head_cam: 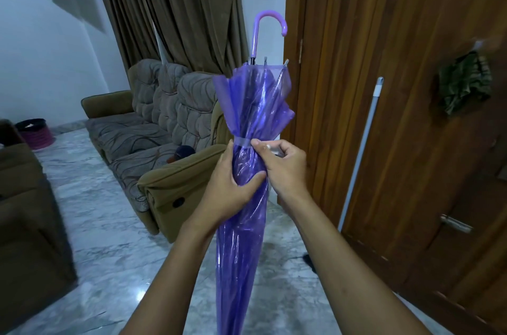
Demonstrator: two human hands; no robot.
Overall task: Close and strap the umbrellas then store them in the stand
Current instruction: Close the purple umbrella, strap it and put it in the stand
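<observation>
Umbrella (247,104) is held upright at centre, long axis 12 to 6, hook (270,21) at 12. It is gripped mid-length by left hand (233,186), fingers wrapped round. Strap (242,141) is pinched by right hand (284,163), at 10 o'clock from its knuckles. No writing can be read.

Home living room, sofa (153,126), curtains (170,5), marble floor (109,238)
</observation>
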